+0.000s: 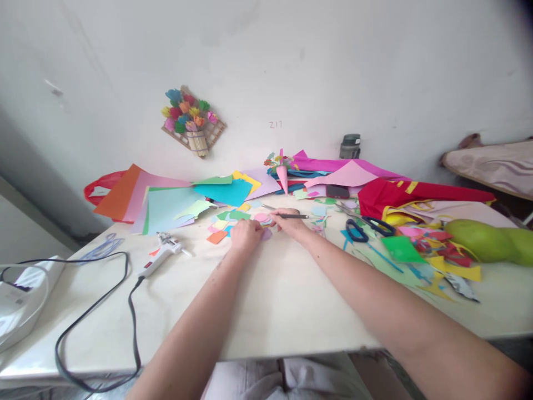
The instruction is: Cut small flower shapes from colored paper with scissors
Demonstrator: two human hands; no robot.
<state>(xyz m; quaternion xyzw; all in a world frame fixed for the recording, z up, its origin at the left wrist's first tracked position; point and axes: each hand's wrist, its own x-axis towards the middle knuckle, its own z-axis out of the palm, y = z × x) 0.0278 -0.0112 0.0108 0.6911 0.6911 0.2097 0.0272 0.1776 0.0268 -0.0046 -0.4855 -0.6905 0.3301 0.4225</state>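
Observation:
Both hands work close together at the middle of the table. My right hand [289,219] is closed around a slim black pen [300,216], which lies nearly level in its grip. Fingers curled, my left hand [246,236] rests low among small paper cutouts; whatever it grips is hidden. Between the hands lie a pink paper disc [261,217] and a lilac paper piece [266,234]. An orange paper piece [217,237] sits just left of my left hand.
A white glue gun [160,256] with a black cord lies left, near a white power strip [29,297]. Coloured sheets [169,205] line the back. Blue-handled scissors [366,226], paper scraps [402,250] and a green object [474,239] lie right. A paper flower cone [282,176] stands behind.

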